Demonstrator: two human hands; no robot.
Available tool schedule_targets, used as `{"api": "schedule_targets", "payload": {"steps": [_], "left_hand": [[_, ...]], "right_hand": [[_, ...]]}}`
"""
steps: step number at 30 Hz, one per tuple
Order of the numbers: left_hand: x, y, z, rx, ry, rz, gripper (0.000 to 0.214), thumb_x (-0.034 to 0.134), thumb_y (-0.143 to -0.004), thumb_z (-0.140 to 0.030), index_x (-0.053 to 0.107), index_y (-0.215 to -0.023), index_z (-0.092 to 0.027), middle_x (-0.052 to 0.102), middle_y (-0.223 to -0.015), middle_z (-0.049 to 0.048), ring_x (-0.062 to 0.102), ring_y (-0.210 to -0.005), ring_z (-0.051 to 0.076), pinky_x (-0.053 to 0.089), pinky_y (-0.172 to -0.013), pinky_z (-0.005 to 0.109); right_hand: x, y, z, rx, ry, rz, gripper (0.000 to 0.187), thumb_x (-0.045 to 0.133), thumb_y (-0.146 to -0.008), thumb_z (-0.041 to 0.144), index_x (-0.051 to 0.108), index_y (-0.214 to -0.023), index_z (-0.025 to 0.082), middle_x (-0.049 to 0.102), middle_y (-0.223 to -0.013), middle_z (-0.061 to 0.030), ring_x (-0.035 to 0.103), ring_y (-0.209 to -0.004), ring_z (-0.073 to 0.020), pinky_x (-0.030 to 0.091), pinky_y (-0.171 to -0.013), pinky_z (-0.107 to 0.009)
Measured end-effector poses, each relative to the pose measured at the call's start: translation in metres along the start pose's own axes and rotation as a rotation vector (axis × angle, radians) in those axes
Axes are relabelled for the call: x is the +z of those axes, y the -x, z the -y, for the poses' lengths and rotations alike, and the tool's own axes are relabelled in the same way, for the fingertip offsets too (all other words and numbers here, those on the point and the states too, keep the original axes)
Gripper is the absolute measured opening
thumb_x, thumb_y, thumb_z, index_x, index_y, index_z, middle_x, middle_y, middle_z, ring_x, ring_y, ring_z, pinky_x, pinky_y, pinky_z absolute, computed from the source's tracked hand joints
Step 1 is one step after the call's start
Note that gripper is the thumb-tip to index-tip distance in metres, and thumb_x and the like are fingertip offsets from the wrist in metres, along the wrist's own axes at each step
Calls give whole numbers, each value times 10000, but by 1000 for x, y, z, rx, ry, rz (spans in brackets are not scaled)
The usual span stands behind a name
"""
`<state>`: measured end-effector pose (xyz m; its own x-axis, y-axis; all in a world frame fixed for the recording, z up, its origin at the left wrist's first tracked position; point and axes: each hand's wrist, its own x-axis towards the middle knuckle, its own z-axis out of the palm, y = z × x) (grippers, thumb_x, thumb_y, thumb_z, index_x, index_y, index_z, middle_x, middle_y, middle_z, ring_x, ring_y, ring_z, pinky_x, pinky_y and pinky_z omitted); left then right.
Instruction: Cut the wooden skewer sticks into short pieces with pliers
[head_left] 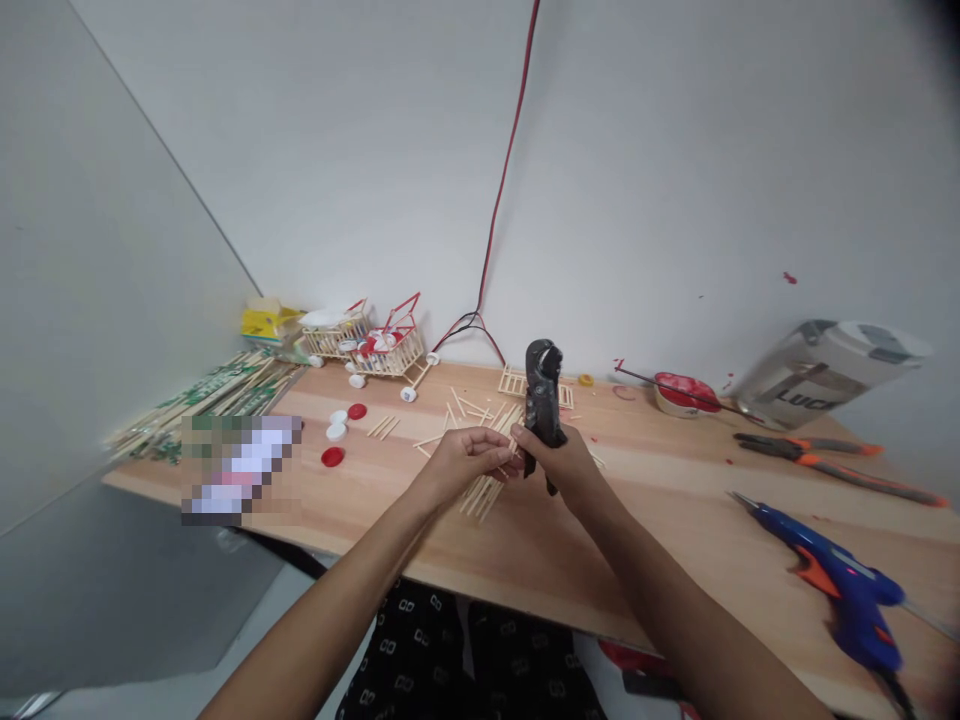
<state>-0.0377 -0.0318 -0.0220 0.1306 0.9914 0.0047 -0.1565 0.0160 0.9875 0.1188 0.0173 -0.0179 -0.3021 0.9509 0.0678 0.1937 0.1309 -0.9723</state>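
My right hand (564, 462) is wrapped round a black hand tool (541, 385) with a thick rounded head, held upright over the table; its exact kind is unclear. Beside it my left hand (474, 462) is closed in a pinch, fingertips close to the tool's lower part. What the pinch holds, if anything, is hidden. Under and around both hands lie loose thin wooden sticks (480, 498), cut short. Behind the tool is a small ladder-like frame of sticks (514, 383), partly covered by it.
Two small stick-built carts (386, 352) with bottle-cap wheels stand at the back left. Bottle caps (337, 432), bundled skewers (217, 390) and a blurred-out phone-like object (244, 470) lie left. On the right are a blue glue gun (825, 560), pliers (832, 460), a red-filled dish (686, 393) and a canister (825, 375).
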Motion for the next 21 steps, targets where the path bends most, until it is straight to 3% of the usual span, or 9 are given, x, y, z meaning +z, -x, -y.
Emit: {"api": "schedule_targets", "payload": {"steps": [3, 7, 10, 16, 21], "left_hand": [[0, 7, -3, 82, -155, -37, 300, 739, -674, -326, 665, -884, -125, 719, -873, 92, 666, -798, 185, 492, -727, 279], [6, 15, -6, 214, -510, -143, 148, 689, -729, -322, 711, -749, -177, 708, -730, 23, 636, -721, 161, 461, -710, 251], [8, 18, -8, 295, -609, -166, 160, 647, -772, -332, 719, -719, -199, 700, -702, 6, 619, -686, 151, 444, -680, 236], [8, 18, -9, 254, -545, -110, 170, 641, -777, -336, 708, -743, -184, 705, -739, 20, 634, -719, 156, 456, -693, 238], [11, 8, -6, 148, -284, -117, 264, 706, -712, -348, 662, -871, -142, 712, -836, 73, 661, -781, 178, 491, -708, 260]], "right_hand": [[-2, 1, 1, 21, -154, 64, 384, 635, -715, 528, 554, -622, 164, 587, -569, -26, 551, -516, -143, 440, -483, -246], [-1, 2, 1, 30, -237, 122, 378, 655, -698, 528, 557, -636, 168, 570, -574, -16, 536, -527, -136, 453, -483, -243], [0, 4, 4, 8, -236, 132, 371, 664, -692, 514, 560, -638, 162, 567, -587, -12, 536, -541, -127, 451, -492, -230], [-1, 6, 6, -20, -174, 121, 368, 635, -721, 511, 557, -620, 166, 569, -568, -13, 534, -530, -129, 449, -493, -235], [-1, 3, 1, -9, 0, 25, 368, 624, -720, 511, 574, -627, 159, 587, -547, -25, 544, -513, -144, 421, -473, -243]]}}
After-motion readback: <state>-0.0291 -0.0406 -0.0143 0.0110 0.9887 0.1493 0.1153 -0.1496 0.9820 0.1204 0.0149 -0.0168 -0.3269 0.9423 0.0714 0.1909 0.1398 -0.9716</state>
